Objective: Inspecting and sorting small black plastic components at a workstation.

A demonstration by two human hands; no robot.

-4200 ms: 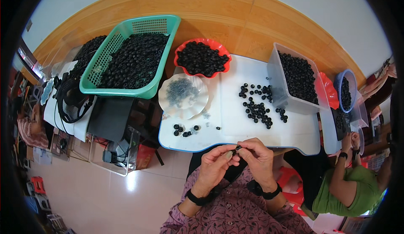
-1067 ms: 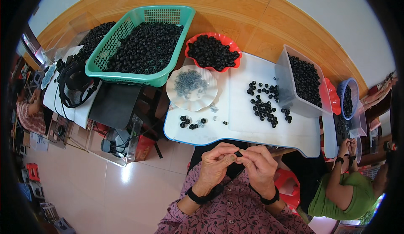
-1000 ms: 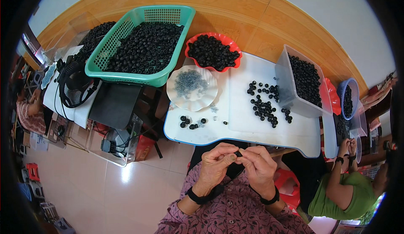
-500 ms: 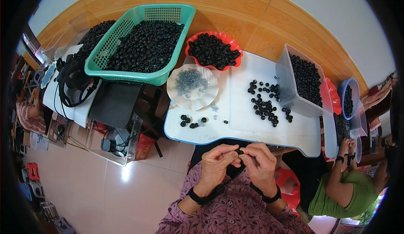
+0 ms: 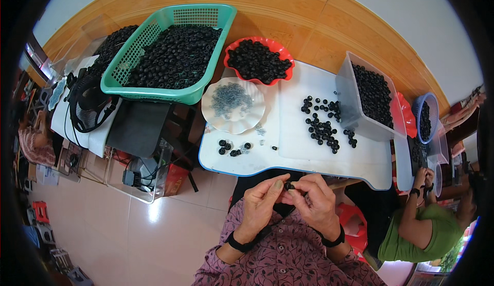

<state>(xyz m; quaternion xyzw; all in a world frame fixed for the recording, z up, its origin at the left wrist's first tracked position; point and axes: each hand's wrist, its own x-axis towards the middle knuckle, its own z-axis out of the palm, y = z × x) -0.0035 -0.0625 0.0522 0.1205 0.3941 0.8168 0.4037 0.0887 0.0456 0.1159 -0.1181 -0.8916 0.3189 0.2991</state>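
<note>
In front of my chest, just off the table's near edge, both hands meet at a small black round part [image 5: 289,186]. The thumb and fingers of my left hand [image 5: 260,201] pinch one side of it. My right hand [image 5: 315,199] grips the other side, its fingers curled. Nearest on the white table [image 5: 221,165] are a few loose black round parts [image 5: 225,146] with tiny clear pieces beside them. Farther right lies a scattered group of similar black parts [image 5: 321,131]. A white scalloped plate [image 5: 211,116] carries many small clear rings [image 5: 231,100].
Behind the plate stand a green basket [image 5: 154,94] and a red bowl [image 5: 288,57], both full of black parts. A clear plastic bin [image 5: 355,113] of them is at right. A person in green [image 5: 427,234] sits at far right; a black strapped item [image 5: 90,101] lies left.
My left fingers have shifted on the black part, which shows more now between the hands. My right fingers have turned slightly. The view has drifted a little.
</note>
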